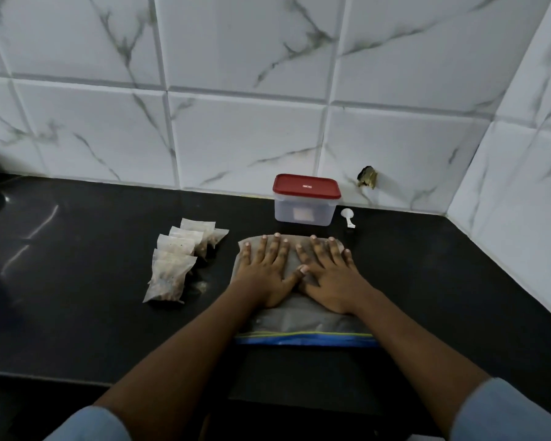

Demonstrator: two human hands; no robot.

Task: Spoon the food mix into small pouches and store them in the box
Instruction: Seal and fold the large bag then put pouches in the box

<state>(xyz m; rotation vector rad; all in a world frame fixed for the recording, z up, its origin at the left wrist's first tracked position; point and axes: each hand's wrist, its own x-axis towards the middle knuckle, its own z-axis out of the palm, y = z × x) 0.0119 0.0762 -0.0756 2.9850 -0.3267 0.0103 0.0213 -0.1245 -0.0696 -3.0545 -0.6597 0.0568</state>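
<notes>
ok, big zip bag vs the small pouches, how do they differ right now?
The zip bag is one large bag with a blue zip strip, pressed flat under the left hand and right hand. The small pouches are several, much smaller, untouched, lying overlapped in a row to the left, with brownish mix bulging in them. Both are translucent and lie on the black counter, outside the lidded box.

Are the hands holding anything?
Nothing is gripped. The left hand and right hand lie flat, fingers spread, pressing on the far half of the zip bag on the counter.
</notes>
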